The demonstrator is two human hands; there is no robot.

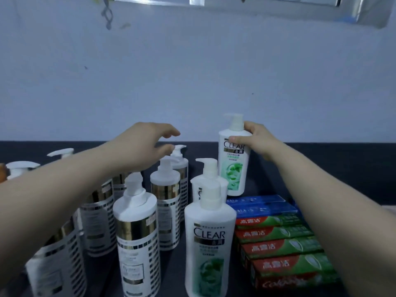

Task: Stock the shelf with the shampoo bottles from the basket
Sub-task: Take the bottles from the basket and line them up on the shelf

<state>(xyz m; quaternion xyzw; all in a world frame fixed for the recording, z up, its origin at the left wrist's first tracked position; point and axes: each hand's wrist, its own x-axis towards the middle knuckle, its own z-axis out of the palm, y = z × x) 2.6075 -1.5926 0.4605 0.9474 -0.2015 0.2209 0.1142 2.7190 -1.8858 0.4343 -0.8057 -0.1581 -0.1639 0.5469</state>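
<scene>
1. Two hands out: my right hand (258, 142) pinches the shampoo bottle (234, 168) at its shoulder, far end of the shelf (321, 155) row.
2. My left hand (147, 141) hovers over the gold-banded bottles (165, 189), fingers spread, holding nothing.
3. I'd seat it upright, label facing near.

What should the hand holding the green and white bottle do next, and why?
Probably settle it on the shelf and let go. The right hand grips the CLEAR bottle near its top, upright, at the back of the row behind two matching CLEAR bottles. The left hand hovers open, holding nothing.
</scene>
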